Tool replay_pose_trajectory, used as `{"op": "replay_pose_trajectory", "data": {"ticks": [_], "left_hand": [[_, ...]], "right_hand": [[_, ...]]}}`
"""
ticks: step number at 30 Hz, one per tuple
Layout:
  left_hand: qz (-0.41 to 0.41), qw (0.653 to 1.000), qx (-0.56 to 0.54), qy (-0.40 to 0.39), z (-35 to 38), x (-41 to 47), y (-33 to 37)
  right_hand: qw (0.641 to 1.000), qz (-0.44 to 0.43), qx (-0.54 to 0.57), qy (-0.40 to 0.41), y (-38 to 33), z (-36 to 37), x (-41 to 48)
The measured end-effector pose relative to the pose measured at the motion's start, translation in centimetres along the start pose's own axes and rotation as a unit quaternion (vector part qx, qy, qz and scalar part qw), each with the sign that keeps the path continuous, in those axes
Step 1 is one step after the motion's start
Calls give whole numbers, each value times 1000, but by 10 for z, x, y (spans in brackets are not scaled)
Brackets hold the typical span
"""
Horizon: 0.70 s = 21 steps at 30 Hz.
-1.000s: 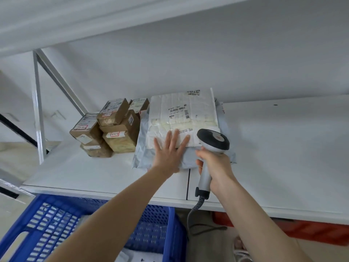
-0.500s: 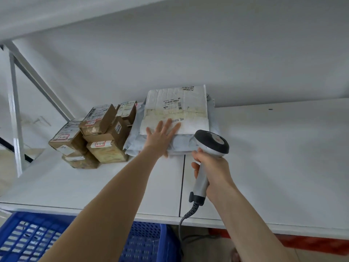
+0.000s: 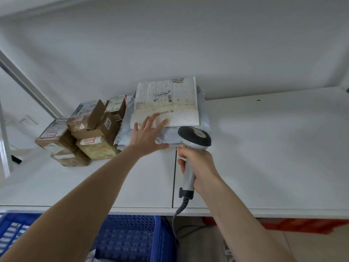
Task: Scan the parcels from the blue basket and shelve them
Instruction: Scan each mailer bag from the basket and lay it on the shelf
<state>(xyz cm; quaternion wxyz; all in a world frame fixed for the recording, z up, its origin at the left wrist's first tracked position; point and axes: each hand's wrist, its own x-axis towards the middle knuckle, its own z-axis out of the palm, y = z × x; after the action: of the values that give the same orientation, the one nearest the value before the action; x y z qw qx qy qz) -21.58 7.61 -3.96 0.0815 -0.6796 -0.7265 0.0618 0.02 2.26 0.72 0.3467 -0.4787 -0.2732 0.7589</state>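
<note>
Parcel (image 3: 170,103) being shelved beside the boxes (image 3: 90,133), left hand (image 3: 147,136) flat on it, right hand (image 3: 200,163) gripping scanner (image 3: 194,138); basket (image 3: 132,239) next, I'd guess.

brown box (image 3: 98,150) label, handwritten "3-1-3"

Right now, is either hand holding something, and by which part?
The right hand grips the barcode scanner by its grey handle. The left hand holds nothing; its straight fingers rest flat on the white padded parcel.
</note>
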Motion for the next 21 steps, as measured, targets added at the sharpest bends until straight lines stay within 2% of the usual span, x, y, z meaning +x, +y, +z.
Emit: {"op": "replay_pose_trajectory", "data": {"ticks": [10, 16, 21], "left_hand": [[-34, 993, -40, -103, -12, 6, 2], [-65, 992, -47, -101, -24, -72, -14], [-150, 975, -108, -126, -12, -168, -23]], "right_hand": [[1000, 5, -5, -7, 4, 3, 0], [998, 2, -50, -36, 14, 10, -23], [991, 23, -86, -102, 29, 23, -50]]}}
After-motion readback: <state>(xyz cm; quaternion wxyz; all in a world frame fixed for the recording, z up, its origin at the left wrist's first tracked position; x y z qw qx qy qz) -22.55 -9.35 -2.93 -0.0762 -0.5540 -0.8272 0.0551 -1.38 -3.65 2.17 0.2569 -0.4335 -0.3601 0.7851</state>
